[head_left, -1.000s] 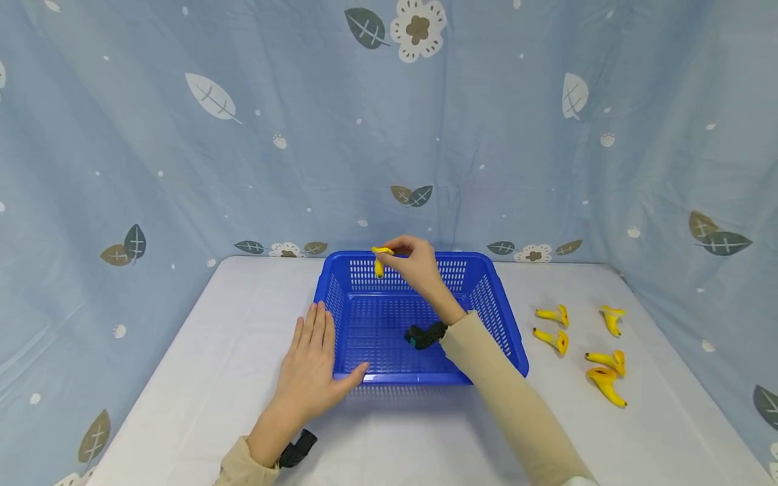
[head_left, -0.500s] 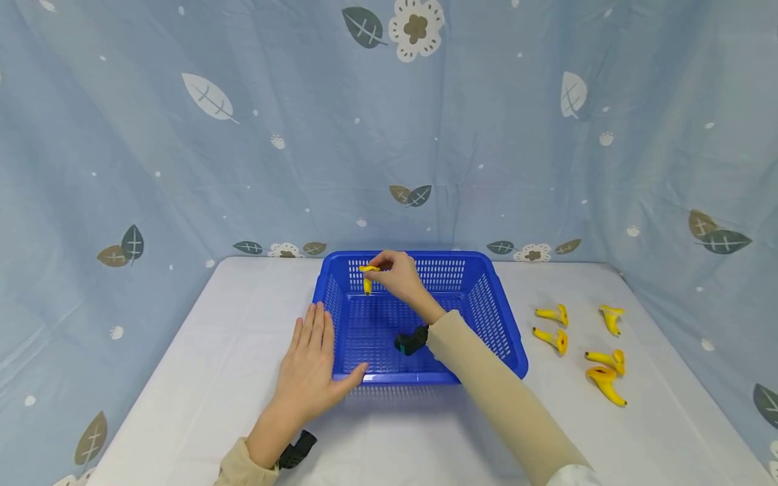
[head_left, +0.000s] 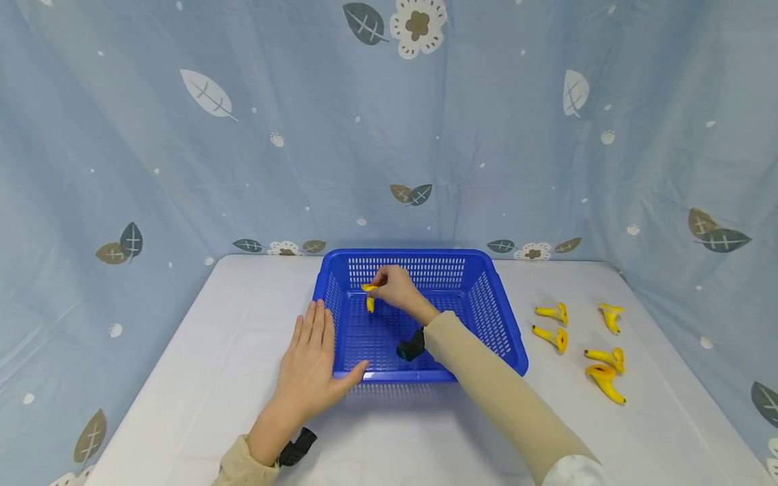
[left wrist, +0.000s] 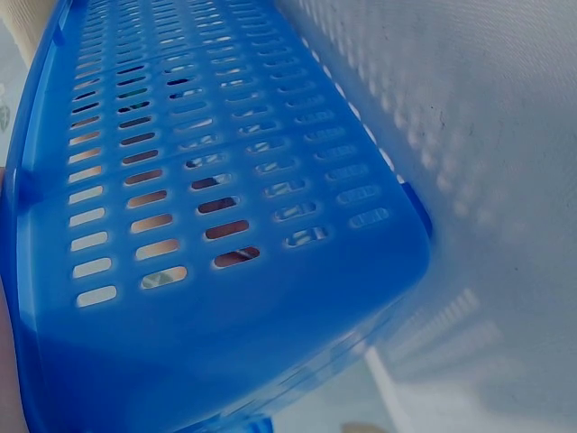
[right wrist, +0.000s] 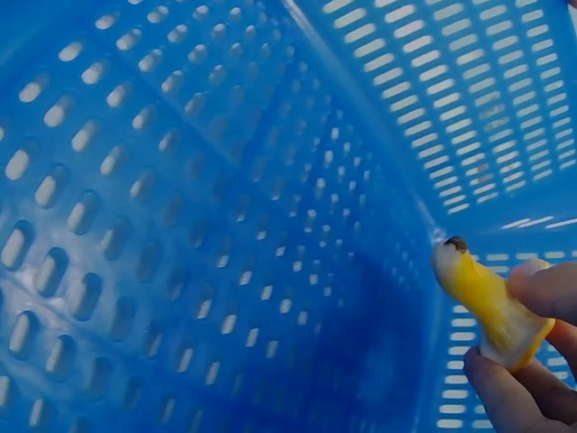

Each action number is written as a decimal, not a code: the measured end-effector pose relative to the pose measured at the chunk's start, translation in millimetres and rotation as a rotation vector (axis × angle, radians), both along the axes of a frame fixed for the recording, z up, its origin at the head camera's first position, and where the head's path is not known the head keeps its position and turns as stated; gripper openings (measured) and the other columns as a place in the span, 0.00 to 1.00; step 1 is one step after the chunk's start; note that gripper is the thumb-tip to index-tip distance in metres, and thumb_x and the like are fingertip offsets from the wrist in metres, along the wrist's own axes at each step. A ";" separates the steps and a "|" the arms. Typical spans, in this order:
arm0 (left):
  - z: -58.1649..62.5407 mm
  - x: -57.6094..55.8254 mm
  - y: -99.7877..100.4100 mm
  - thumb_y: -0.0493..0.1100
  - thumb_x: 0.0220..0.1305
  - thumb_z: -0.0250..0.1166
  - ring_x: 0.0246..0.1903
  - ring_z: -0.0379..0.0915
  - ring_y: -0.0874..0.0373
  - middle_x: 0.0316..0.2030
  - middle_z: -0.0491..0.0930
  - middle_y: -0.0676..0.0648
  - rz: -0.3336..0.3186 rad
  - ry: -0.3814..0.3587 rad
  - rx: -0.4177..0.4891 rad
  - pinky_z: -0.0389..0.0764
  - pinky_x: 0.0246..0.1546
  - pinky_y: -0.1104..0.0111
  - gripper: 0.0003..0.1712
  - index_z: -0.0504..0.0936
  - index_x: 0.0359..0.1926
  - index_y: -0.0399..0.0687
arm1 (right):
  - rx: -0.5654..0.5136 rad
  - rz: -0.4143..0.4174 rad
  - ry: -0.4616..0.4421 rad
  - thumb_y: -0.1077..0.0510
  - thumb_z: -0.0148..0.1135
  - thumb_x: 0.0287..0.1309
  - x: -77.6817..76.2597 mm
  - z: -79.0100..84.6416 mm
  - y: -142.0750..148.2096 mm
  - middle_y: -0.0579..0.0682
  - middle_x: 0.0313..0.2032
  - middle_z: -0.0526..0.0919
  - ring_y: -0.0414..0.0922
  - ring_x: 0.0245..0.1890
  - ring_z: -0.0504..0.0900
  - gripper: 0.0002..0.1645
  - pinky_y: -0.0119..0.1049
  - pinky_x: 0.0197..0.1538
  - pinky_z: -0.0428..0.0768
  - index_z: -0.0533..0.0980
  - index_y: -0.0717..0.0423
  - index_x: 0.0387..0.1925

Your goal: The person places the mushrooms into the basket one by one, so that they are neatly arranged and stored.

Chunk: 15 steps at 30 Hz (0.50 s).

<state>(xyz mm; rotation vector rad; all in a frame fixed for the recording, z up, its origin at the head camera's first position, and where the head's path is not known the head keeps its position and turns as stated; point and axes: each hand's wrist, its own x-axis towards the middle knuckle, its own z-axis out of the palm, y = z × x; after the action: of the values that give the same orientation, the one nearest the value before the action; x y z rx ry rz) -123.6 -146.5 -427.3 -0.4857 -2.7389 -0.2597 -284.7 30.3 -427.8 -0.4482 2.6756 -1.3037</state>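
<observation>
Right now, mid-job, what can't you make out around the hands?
- Head view: part of the floor of the basket, hidden by the right hand and sleeve.
- Right wrist view: part of the held yellow piece, behind the fingers.
- Left wrist view: most of the left hand, cut off by the left edge.
- Left wrist view: what lies beyond the slotted wall; only slivers show.

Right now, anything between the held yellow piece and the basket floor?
Nothing visible. The right hand pinches the piece over the basket floor; the left hand is at the left rim, off the path.
</observation>
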 end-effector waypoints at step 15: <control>0.1 0.9 0.2 0.76 0.54 0.49 0.71 0.38 0.41 0.70 0.46 0.30 0.006 0.008 0.003 0.45 0.69 0.50 0.61 0.55 0.67 0.26 | 0.159 0.059 -0.024 0.62 0.68 0.52 -2.9 -11.3 -3.7 0.50 0.32 0.79 0.43 0.32 0.78 0.07 0.33 0.34 0.79 0.76 0.57 0.32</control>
<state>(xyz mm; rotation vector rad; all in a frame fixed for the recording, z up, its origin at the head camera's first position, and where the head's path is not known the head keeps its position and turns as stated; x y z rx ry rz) -122.8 -146.3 -427.2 -0.4761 -2.7316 -0.2594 -287.6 26.6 -439.1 -0.4843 2.6976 -1.0637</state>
